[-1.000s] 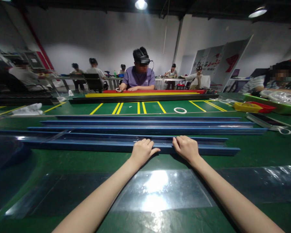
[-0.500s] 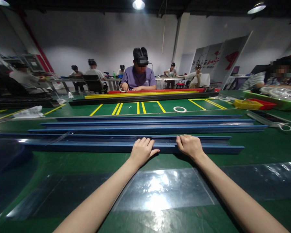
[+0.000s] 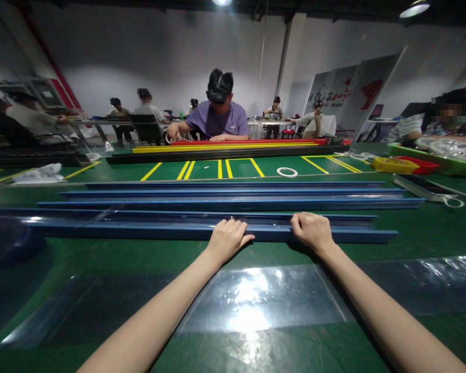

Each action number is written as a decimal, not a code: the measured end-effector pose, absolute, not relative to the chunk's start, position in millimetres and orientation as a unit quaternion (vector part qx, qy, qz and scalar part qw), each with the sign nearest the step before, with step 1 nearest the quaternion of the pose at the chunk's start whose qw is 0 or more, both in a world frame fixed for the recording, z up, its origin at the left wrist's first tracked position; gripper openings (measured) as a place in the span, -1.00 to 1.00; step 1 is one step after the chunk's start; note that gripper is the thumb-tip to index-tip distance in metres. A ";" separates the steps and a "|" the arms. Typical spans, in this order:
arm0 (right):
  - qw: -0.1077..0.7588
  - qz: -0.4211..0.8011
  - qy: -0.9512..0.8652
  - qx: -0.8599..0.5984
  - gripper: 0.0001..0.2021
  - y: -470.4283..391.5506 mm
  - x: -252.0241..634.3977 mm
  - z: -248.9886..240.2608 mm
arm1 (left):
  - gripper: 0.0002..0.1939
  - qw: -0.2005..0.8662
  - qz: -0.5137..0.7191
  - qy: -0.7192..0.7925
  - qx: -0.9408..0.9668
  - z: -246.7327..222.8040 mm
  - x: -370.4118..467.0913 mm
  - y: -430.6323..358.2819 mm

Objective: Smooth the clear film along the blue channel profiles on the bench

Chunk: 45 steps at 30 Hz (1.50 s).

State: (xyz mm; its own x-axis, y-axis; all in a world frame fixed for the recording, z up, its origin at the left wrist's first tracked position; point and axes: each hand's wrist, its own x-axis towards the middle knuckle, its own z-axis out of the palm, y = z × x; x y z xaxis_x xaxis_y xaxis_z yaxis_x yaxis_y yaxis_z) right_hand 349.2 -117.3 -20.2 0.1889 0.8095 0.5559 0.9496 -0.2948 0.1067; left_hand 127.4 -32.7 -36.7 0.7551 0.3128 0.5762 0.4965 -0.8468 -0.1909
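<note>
A long blue channel strip (image 3: 349,237) lies across the green table in front of me, its open side facing up. My left hand (image 3: 228,239) is over its near wall, fingers curled inside and thumb stretched to the right along the wall. Farther right, my right hand (image 3: 312,230) is closed over the same wall, its fingertips hidden. Something clear and shiny, like film, shows in the channel on the left. Behind it lie several more blue channel strips (image 3: 233,204), parallel to it. A wide clear plastic sheet (image 3: 256,298) lies flat beneath my forearms.
Beyond the blue strips are yellow tape marks, a white ring (image 3: 287,172), and black, yellow and red strips (image 3: 225,147) before a co-worker. A phone-like device (image 3: 423,187) and trays (image 3: 396,165) sit at right. Blurred plastic (image 3: 11,259) bulges at left.
My right hand and the near blue strip have shifted slightly right. My left hand stays about where it was. Across the table, the co-worker's hand has moved left.
</note>
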 end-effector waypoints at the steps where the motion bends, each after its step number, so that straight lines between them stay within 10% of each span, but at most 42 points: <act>1: 0.132 -0.263 -0.578 -0.761 -0.57 -117.2 349.0 -20.3 | -0.66 0.167 -0.272 -0.221 -0.922 -36.7 127.4 -32.6; 45: 0.112 -0.249 -0.614 -0.740 -0.56 -119.0 350.3 -19.7 | -0.61 0.174 -0.307 -0.246 -0.903 -37.6 127.4 -33.0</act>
